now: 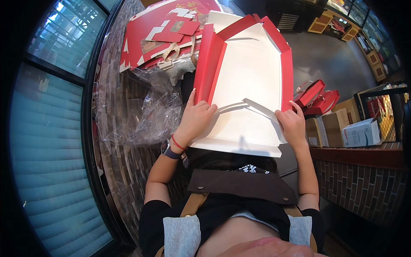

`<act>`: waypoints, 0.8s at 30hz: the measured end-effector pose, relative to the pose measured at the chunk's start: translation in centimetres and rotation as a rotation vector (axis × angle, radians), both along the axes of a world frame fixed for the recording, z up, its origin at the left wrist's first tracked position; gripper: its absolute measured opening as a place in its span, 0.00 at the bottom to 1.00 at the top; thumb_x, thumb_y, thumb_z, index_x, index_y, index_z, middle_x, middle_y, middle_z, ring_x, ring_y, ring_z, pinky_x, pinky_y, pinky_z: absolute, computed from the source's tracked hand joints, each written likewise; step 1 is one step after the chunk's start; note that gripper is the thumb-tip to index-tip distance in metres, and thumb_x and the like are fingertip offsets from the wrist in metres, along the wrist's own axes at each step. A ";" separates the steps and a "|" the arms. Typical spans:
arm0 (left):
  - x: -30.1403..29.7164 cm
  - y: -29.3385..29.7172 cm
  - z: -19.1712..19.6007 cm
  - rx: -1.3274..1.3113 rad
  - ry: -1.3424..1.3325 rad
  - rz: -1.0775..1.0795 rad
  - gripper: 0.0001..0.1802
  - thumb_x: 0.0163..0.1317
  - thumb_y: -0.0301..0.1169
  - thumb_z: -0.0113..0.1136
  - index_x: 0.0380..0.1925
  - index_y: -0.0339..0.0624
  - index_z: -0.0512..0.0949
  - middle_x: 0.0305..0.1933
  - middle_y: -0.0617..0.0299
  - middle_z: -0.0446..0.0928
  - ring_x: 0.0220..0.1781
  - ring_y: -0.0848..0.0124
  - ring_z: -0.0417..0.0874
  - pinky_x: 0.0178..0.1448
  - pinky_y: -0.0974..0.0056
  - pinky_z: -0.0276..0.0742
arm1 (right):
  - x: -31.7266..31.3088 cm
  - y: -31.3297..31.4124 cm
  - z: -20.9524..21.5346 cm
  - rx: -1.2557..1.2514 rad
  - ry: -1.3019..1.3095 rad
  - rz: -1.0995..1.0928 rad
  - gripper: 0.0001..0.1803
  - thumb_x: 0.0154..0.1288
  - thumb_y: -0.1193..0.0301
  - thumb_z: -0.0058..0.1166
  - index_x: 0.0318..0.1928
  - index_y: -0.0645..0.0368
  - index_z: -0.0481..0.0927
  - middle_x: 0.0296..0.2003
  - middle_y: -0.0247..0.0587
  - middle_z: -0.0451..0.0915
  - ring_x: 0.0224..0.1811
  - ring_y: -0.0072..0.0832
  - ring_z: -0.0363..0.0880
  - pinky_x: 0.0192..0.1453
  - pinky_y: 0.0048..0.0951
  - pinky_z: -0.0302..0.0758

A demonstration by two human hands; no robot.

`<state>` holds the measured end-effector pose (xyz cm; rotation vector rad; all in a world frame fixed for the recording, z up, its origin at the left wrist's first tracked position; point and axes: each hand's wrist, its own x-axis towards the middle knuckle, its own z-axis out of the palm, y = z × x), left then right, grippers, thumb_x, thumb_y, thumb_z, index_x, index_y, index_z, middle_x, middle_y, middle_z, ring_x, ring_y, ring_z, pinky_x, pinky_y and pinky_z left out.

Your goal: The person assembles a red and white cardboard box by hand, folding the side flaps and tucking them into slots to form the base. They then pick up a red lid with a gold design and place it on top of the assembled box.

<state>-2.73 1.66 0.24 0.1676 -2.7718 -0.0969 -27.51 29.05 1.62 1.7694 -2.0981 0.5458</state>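
Observation:
A partly folded cardboard gift box point(248, 77), red outside and white inside, lies before me with its near panel flat toward my body. Its red side walls stand up on the left, the right and the far end. My left hand point(199, 118) grips the lower end of the left wall, index finger stretched along it and the other fingers curled. On the opposite side, my right hand point(292, 123) pinches the near end of the right wall. A narrow white flap point(259, 107) sticks up between the hands.
Flat red card sheets point(143, 32) and rope handles point(171, 53) are piled at the far left. Crumpled clear plastic point(154, 111) lies beside my left arm. Two red boxes point(317, 96) and several cartons point(361, 132) stand on the right. A window point(55, 141) borders the left.

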 end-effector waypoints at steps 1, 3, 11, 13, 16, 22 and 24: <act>0.0 0.0 0.0 -0.014 0.004 0.001 0.01 0.67 0.26 0.60 0.36 0.45 0.78 0.26 0.62 0.75 0.40 0.63 0.84 0.85 0.35 0.60 | -0.1 0.2 -0.2 0.019 0.034 -0.003 0.05 0.67 0.77 0.61 0.42 0.55 0.83 0.22 0.38 0.70 0.29 0.36 0.79 0.73 0.48 0.76; -0.3 0.4 0.0 -0.040 -0.026 -0.014 0.01 0.67 0.26 0.60 0.36 0.46 0.79 0.25 0.63 0.75 0.39 0.64 0.84 0.85 0.35 0.60 | -0.1 0.5 -0.5 0.047 0.072 -0.012 0.05 0.67 0.77 0.60 0.42 0.54 0.83 0.22 0.37 0.70 0.30 0.35 0.79 0.73 0.47 0.76; 0.3 -0.7 1.3 0.033 -0.059 -0.127 0.04 0.67 0.30 0.64 0.33 0.45 0.80 0.29 0.64 0.78 0.46 0.65 0.86 0.86 0.38 0.59 | -1.3 2.2 -2.0 0.162 0.019 0.026 0.06 0.68 0.75 0.61 0.44 0.54 0.83 0.25 0.37 0.73 0.34 0.36 0.80 0.76 0.49 0.73; 1.0 -1.5 2.6 0.116 -0.041 -0.232 0.08 0.69 0.35 0.66 0.33 0.45 0.80 0.30 0.64 0.78 0.51 0.64 0.86 0.86 0.37 0.60 | -1.5 3.2 -1.7 0.223 -0.022 0.071 0.09 0.68 0.76 0.62 0.47 0.55 0.83 0.30 0.39 0.77 0.38 0.37 0.82 0.77 0.52 0.73; 2.8 -3.1 3.3 0.308 -0.054 -0.260 0.09 0.69 0.36 0.67 0.41 0.44 0.82 0.46 0.58 0.84 0.69 0.59 0.81 0.86 0.41 0.62 | -1.1 5.0 -1.5 0.161 -0.195 0.107 0.17 0.68 0.81 0.57 0.56 0.57 0.82 0.44 0.43 0.86 0.53 0.41 0.85 0.78 0.53 0.70; 2.5 -4.0 5.7 -0.004 -0.166 -0.218 0.13 0.64 0.26 0.62 0.49 0.47 0.80 0.63 0.58 0.81 0.78 0.56 0.73 0.85 0.46 0.64 | -1.5 8.6 -4.1 0.213 -0.180 0.187 0.32 0.62 0.83 0.57 0.68 0.58 0.76 0.61 0.44 0.84 0.73 0.44 0.78 0.83 0.53 0.64; 2.0 -3.4 4.8 -0.126 -0.147 -0.157 0.14 0.63 0.27 0.62 0.50 0.51 0.81 0.70 0.60 0.77 0.81 0.55 0.70 0.86 0.45 0.63 | -1.7 8.9 -5.1 0.231 -0.016 0.146 0.36 0.59 0.81 0.59 0.71 0.57 0.73 0.64 0.44 0.81 0.76 0.45 0.74 0.83 0.54 0.63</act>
